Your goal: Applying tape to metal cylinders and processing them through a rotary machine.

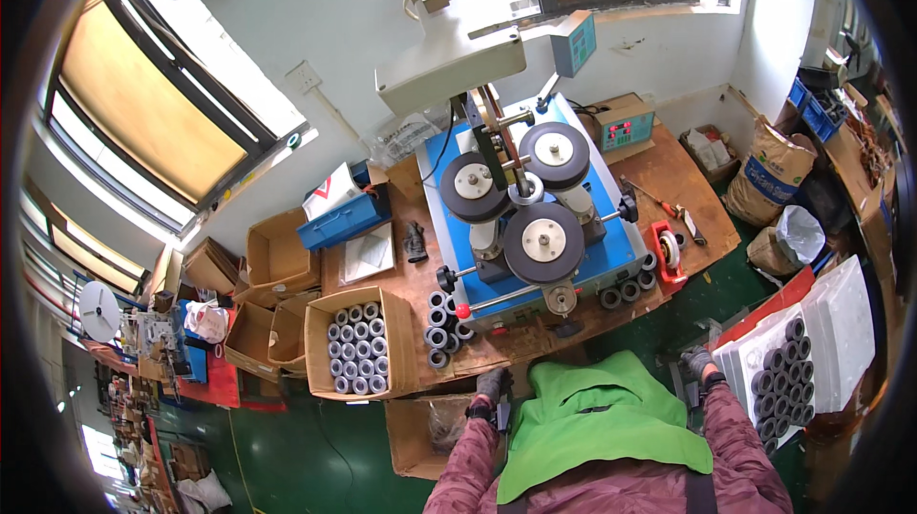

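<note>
Gloves (700,357) cover the left hand (490,387), near the desk (702,203), and right hand (697,362), beside white foam sheets (842,323) bearing dark rings (783,385); whether either grips anything, I cannot tell.

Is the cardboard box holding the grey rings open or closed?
Open: inside the cardboard box, the grey rings are visible from above.

Bright daylight from partly blown-out windows (148,98), fisheye bending toward dark edges.

The apron (611,418) is bright green, the sleeves (743,433) mottled mauve. The rings (783,382) are grey, the wheels (544,271) black with cream hubs (543,241), the machine top (608,239) blue.
</note>
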`<state>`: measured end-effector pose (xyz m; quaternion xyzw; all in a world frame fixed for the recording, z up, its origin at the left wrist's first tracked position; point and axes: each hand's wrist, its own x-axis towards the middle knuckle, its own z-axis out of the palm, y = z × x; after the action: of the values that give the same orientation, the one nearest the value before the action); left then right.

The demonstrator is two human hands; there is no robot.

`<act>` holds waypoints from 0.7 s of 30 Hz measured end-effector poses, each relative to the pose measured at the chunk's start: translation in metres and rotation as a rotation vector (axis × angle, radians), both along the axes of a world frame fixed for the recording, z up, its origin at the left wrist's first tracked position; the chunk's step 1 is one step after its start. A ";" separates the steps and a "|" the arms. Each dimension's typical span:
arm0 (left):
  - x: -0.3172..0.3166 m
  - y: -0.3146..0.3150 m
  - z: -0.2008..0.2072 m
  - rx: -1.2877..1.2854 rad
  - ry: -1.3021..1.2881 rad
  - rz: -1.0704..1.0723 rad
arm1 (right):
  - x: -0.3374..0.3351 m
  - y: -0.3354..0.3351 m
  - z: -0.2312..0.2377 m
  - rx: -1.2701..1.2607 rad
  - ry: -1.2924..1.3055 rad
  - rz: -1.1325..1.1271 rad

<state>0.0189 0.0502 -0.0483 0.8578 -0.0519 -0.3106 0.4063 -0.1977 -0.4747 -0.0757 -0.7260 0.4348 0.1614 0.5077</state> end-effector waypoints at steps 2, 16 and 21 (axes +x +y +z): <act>0.012 -0.031 -0.009 -0.491 0.643 0.755 | -0.015 -0.017 0.007 -0.002 0.032 0.042; 0.000 -0.066 -0.049 -0.797 0.715 0.856 | -0.020 -0.029 0.038 0.164 0.053 -0.055; 0.026 -0.082 0.004 -1.058 0.784 1.118 | -0.018 -0.027 0.040 0.177 -0.003 -0.094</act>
<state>0.0451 -0.0321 -0.0440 0.2863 0.3838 -0.2738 0.8341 -0.2158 -0.5016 -0.0354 -0.6574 0.4517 0.1740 0.5775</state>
